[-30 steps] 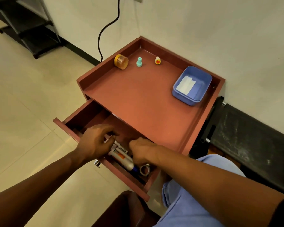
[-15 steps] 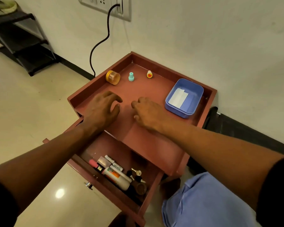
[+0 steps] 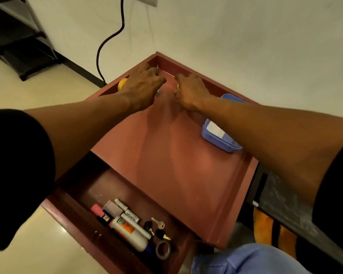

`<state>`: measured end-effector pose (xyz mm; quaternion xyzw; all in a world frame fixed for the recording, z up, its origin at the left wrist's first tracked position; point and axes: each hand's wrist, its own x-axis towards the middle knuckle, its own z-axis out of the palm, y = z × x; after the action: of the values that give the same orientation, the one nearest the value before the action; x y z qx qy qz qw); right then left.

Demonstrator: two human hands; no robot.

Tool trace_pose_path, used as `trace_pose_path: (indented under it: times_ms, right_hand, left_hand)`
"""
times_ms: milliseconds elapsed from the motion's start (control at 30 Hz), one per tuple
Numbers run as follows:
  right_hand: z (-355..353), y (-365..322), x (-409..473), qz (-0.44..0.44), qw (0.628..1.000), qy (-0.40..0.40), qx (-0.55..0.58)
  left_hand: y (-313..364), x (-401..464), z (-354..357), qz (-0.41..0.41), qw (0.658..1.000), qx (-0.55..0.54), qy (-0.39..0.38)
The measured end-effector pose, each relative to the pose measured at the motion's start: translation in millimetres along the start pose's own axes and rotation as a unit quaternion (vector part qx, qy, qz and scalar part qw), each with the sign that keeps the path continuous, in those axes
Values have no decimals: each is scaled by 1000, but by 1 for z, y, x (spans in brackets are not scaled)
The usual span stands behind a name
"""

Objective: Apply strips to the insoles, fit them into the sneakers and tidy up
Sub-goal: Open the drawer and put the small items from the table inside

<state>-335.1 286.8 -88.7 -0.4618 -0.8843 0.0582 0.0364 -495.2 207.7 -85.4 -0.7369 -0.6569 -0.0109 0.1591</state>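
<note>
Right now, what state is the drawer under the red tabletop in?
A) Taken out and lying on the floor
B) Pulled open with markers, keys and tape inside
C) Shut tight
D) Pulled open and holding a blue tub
B: the drawer stands open below the tabletop, with markers, keys and a tape roll inside.

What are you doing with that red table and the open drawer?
A person is reaching both hands to the far corner of the red table. The left hand covers small things beside a yellow jar; the right hand is over another. The drawer below is open, holding markers, keys and tape. A blue tray sits near the right arm.
</note>
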Motion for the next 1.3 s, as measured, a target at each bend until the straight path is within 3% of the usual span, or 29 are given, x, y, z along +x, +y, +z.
trace_pose_path:
  times_ms: [200, 367, 600, 967, 1100, 1300]
  right_hand:
    - [2, 10, 21, -37, 998, -42, -13]
    - [4, 8, 18, -67, 998, -14, -17]
    - [6, -2, 13, 11, 999, 40, 20]
    - [18, -17, -12, -42, 997, 12, 62]
    - [15, -29, -56, -21, 988, 22, 152]
    - [3, -77, -145, 75, 937, -17, 340]
  left_hand:
    - [4, 18, 6, 7, 994, 2, -110]
    - [6, 22, 3, 2, 993, -47, -108]
    - [14, 1, -6, -49, 989, -106, -91]
    - [22, -60, -18, -113, 968, -225, -9]
    - [25, -95, -28, -173, 937, -305, 0]
    - [30, -193, -56, -137, 898, -419, -12]
